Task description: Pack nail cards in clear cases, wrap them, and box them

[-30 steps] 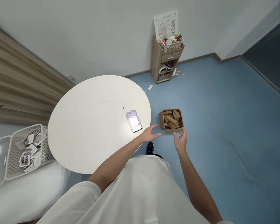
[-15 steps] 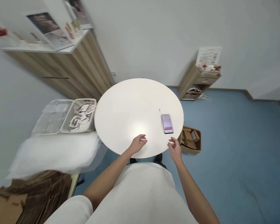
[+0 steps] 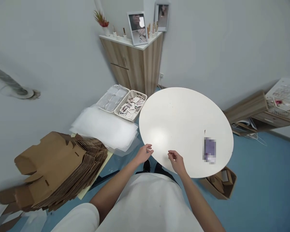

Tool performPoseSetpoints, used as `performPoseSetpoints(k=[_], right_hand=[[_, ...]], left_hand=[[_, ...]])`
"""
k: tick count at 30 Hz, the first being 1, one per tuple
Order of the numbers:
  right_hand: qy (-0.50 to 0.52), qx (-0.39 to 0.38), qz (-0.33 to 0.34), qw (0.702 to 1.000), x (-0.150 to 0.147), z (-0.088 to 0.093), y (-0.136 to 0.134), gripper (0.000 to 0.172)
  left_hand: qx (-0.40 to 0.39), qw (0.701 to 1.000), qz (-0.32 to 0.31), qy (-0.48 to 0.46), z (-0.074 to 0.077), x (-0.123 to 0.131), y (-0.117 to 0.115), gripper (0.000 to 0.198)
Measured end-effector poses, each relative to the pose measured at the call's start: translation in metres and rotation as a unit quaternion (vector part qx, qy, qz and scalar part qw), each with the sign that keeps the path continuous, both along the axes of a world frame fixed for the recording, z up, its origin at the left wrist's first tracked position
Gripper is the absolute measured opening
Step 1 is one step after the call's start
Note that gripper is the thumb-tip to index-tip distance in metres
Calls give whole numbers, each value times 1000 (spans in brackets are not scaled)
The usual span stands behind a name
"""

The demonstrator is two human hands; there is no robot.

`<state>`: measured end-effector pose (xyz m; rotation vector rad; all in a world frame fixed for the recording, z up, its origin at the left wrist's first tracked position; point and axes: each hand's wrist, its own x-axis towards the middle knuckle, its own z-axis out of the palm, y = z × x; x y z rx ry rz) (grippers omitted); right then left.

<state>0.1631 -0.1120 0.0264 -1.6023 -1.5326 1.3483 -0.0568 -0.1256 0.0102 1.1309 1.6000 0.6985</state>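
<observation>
My left hand [image 3: 145, 152] hovers over the near edge of the round white table [image 3: 183, 122], fingers loosely curled and apart, holding nothing. My right hand [image 3: 176, 161] hangs a little to its right over the same edge, fingers also loosely bent and empty. A phone [image 3: 209, 150] lies on the table's right side, well beyond my right hand. A stack of flat brown cardboard blanks [image 3: 60, 167] lies to my left. On the floor under the table's right rim sits an open cardboard box [image 3: 219, 183] with brown pieces inside.
A white basket of small cards [image 3: 130, 104] and a clear tray [image 3: 112, 98] rest on clear plastic sheets [image 3: 103, 129] left of the table. A wooden cabinet [image 3: 135, 61] with picture frames stands in the corner. A small wooden shelf unit [image 3: 261, 109] stands at the right. Floor is blue.
My view has swung left, from the floor box to the table and cardboard stack. Both hands came back from the box to the table's near edge and curled slightly.
</observation>
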Motion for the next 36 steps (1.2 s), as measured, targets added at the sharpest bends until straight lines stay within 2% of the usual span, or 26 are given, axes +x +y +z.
performPoseSetpoints(k=[5,12,19,22,26,31,36], right_hand=[[8,-17,88,996,-15,8,24,36],[39,-62,128,989,-28,-15,57,38],[38,-81,176,980,-44,-21,76,32],[18,-84,184,979,-53,-26,89,32],[0,-92,185,978,-77,-32,105,33],[-13,-89,189,978,-130,-30,124,34],[-15,-68,199,977,-190,-19,146,32]], left_hand=[[-2,999,11,33,14,-9,-2,45],[-40,995,15,85,24,-23,-7,48],[-69,993,66,66,25,-35,2,52],[-54,992,84,71,25,-48,11,49],[-30,992,98,78,24,-77,27,45],[-2,990,131,59,21,-124,58,40],[1,974,222,-37,17,-166,99,35]])
